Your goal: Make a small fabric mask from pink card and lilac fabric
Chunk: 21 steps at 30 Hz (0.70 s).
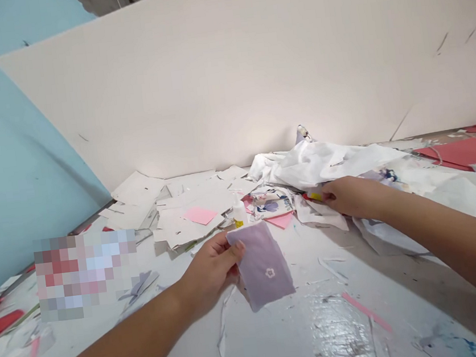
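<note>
My left hand (219, 258) is closed on a lavender card (261, 264) with a small white flower on it, pinched by its left edge above the table. Farther off on the right, my right hand (351, 195) is closed, fingers curled downward beside a yellow and red thing (315, 195). Whether the fingertips grip that thing cannot be made out. A small white bottle with a yellow label (240, 210) stands just behind the card. Between the bottle and my right hand lies a flower-printed piece (272, 203) with blue and purple blooms.
White card sheets (205, 193) and a pink slip (200, 215) are heaped at the back left. Crumpled white cloth or paper (326, 160) lies along the upright white board (251, 68). Red sheets (471, 151) sit far right. Scraps and a pink strip (367, 311) litter the table.
</note>
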Motion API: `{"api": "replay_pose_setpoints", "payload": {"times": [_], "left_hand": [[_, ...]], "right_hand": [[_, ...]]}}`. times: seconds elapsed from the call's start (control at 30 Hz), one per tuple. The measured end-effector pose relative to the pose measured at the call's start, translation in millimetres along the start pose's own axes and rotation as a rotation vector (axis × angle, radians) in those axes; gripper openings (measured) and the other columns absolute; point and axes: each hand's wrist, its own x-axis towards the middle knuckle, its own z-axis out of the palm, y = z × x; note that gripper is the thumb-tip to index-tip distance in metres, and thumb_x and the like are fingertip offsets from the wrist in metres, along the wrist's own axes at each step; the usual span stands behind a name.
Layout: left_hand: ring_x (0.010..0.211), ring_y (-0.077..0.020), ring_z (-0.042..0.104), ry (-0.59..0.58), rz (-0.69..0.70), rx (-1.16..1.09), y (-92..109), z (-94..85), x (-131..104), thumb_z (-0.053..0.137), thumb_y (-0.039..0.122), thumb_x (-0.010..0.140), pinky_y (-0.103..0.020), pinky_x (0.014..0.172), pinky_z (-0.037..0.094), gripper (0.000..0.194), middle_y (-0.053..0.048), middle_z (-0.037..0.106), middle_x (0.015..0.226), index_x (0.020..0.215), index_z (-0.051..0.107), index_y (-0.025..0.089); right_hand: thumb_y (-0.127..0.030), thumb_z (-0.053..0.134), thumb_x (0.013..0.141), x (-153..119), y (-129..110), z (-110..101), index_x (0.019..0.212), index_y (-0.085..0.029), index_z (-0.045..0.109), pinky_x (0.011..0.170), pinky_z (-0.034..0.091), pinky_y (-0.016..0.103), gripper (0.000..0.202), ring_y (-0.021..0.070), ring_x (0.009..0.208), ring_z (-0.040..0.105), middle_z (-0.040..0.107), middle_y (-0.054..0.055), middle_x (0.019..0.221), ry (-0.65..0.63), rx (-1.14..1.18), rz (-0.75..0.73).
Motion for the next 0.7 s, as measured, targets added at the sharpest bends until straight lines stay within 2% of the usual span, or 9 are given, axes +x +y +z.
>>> {"api": "replay_pose_setpoints", "payload": {"times": [0.07, 0.13, 0.2, 0.27, 0.33, 0.47, 0.6, 0.7], "left_hand": [[0.063, -0.0151, 0.057, 0.016, 0.02, 0.001, -2, 1.4, 0, 0.051, 0.043, 0.077, -0.027, 0.054, 0.046, 0.029, -0.004, 0.056, 0.07, 0.088, 0.057, 0.017], [0.07, -0.0169, 0.059, -0.012, 0.01, -0.014, -2, 4.1, -1, 0.051, 0.043, 0.076, -0.028, 0.057, 0.048, 0.032, -0.006, 0.058, 0.079, 0.097, 0.055, 0.019], [0.081, -0.0186, 0.059, -0.048, -0.042, -0.038, -3, 7.4, -3, 0.061, 0.035, 0.071, -0.032, 0.067, 0.048, 0.037, -0.007, 0.058, 0.092, 0.105, 0.05, 0.024], [0.088, -0.0197, 0.058, -0.053, -0.08, -0.053, -4, 10.1, -3, 0.07, 0.022, 0.063, -0.037, 0.076, 0.047, 0.051, -0.006, 0.058, 0.098, 0.109, 0.047, 0.027], [0.087, -0.0202, 0.058, -0.027, -0.072, -0.051, -6, 11.3, -3, 0.072, 0.016, 0.059, -0.039, 0.077, 0.046, 0.055, -0.006, 0.059, 0.096, 0.108, 0.048, 0.025], [0.082, -0.0202, 0.059, 0.035, -0.024, -0.055, -10, 10.1, 0, 0.071, 0.018, 0.059, -0.04, 0.075, 0.047, 0.051, -0.007, 0.061, 0.091, 0.106, 0.051, 0.021], [0.077, -0.0184, 0.059, 0.093, 0.013, -0.06, -9, 7.5, 3, 0.071, 0.018, 0.059, -0.039, 0.074, 0.047, 0.048, -0.006, 0.062, 0.087, 0.104, 0.053, 0.02], [0.078, -0.0177, 0.059, 0.111, 0.034, -0.067, -8, 6.8, 4, 0.07, 0.015, 0.06, -0.038, 0.075, 0.047, 0.047, -0.006, 0.062, 0.087, 0.103, 0.052, 0.02]], "right_hand": [[-0.022, 0.05, 0.068, 5, 3, 7, 0.073, -0.024, 0.056, 0.05, 0.036, 0.031, 0.008, 0.0237, 0.061, 0.055, 0.06, 0.006, 0.071, 0.035, -0.012, -0.009], [-0.02, 0.052, 0.067, 7, 4, 13, 0.072, -0.023, 0.056, 0.051, 0.036, 0.031, 0.007, 0.0256, 0.066, 0.055, 0.06, 0.007, 0.073, 0.062, -0.023, -0.019], [-0.017, 0.053, 0.065, 8, 5, 17, 0.07, -0.021, 0.055, 0.051, 0.035, 0.031, 0.006, 0.0267, 0.068, 0.055, 0.06, 0.009, 0.075, 0.087, -0.025, -0.029], [-0.017, 0.054, 0.066, 9, 6, 19, 0.071, -0.02, 0.054, 0.052, 0.035, 0.032, 0.006, 0.0277, 0.071, 0.054, 0.059, 0.011, 0.078, 0.116, -0.019, -0.046], [-0.019, 0.053, 0.068, 10, 8, 21, 0.074, -0.02, 0.055, 0.054, 0.035, 0.032, 0.007, 0.0292, 0.076, 0.054, 0.059, 0.012, 0.082, 0.14, -0.011, -0.073], [-0.024, 0.05, 0.073, 14, 11, 25, 0.083, -0.019, 0.056, 0.061, 0.037, 0.035, 0.013, 0.0332, 0.093, 0.049, 0.058, 0.015, 0.093, 0.165, -0.013, -0.114], [-0.034, 0.049, 0.074, 21, 14, 28, 0.077, -0.018, 0.055, 0.059, 0.038, 0.035, 0.017, 0.0294, 0.079, 0.055, 0.06, 0.013, 0.084, 0.132, -0.023, -0.112], [-0.046, 0.047, 0.072, 24, 14, 27, 0.072, -0.019, 0.053, 0.054, 0.037, 0.033, 0.028, 0.0273, 0.069, 0.055, 0.06, 0.011, 0.075, 0.132, -0.023, -0.085]]}}
